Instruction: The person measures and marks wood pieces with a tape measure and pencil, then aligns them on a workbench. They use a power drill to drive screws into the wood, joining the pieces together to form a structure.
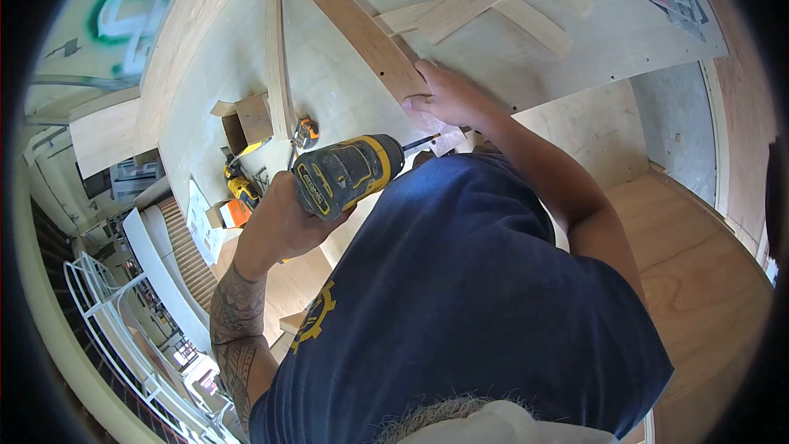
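My left hand (279, 226) is wrapped around the grip of a yellow and black cordless drill (349, 171). The drill's slim bit points right, its tip close to the near end of a long wooden board (349, 20). My right hand (456, 99) grips that board near this end, thumb over its face. A dark hole shows in the board just beyond my fingers. Below the thumb, a pale pinkish piece (440, 130) overlaps the board's end.
Several loose wood strips (468, 6) lie on the pale worktop (329, 74). To the left are a narrow strip (278, 49), an opened cardboard box (246, 119), a tape measure (306, 131) and another yellow tool (240, 185). A white metal railing (123, 345) stands at lower left.
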A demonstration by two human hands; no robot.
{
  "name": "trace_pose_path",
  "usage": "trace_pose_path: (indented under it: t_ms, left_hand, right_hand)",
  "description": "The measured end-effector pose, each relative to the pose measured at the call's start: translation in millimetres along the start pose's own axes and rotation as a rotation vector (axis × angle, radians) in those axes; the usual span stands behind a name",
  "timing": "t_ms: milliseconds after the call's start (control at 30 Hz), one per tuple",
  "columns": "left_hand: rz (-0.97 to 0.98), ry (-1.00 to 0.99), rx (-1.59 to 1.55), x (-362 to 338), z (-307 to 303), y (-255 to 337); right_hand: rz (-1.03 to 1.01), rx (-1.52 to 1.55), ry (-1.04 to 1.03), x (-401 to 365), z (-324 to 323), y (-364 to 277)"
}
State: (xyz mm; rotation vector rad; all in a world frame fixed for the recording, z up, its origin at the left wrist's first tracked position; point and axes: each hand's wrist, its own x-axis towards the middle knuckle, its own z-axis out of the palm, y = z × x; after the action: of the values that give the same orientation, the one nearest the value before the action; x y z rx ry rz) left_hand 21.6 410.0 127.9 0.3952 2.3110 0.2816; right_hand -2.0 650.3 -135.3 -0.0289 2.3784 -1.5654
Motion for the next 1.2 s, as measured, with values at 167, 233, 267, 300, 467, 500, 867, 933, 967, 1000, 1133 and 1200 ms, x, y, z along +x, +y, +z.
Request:
trace_pose_path:
  t_ms: [167,233,267,300,467,500,867,933,967,1000,1133,1200]
  left_hand:
    - [-0.085,0.114,0.124,-10.7,16.1,-22.5]
    - [-0.081,0.060,0.041,-10.2,6.9,-3.2]
    - [-0.073,0.006,-0.043,-9.2,3.4,3.5]
    - [-0.076,0.006,-0.044,-8.6,2.8,3.0]
    - [-0.046,-0.003,0.092,-10.4,2.7,1.6]
    - [-0.048,-0.002,0.092,-10.7,2.6,0.1]
    - [0.068,0.059,0.141,-6.3,10.5,-7.3]
    - [0.088,0.094,0.093,-4.6,10.1,-7.4]
    - [0.108,0.129,0.046,-4.2,9.9,-7.3]
    - [0.106,0.130,0.047,-3.7,7.4,-2.4]
    - [-0.065,0.089,-0.177,1.6,-1.4,5.0]
    - [-0.143,0.060,-0.257,5.0,-0.6,-2.9]
  right_hand:
    - [-0.014,0.027,0.031,-0.7,0.9,2.5]
    - [-0.030,0.024,0.038,1.5,5.0,8.2]
    - [-0.045,0.019,0.048,2.5,6.6,11.2]
    - [-0.046,0.020,0.046,1.9,3.9,8.6]
    - [-0.025,0.076,0.044,-0.5,4.2,5.5]
    - [-0.026,0.077,0.043,0.1,3.1,5.1]
    - [-0.006,0.031,-0.010,0.4,-0.4,3.4]
    - [-0.007,0.039,-0.011,1.1,1.0,5.7]
    - [-0.009,0.049,-0.013,1.6,2.4,6.5]
    - [-0.011,0.051,-0.014,1.1,1.7,4.0]
    - [0.035,0.076,-0.041,-0.4,-3.2,-1.0]
    - [0.038,0.093,-0.053,0.1,-3.3,0.5]
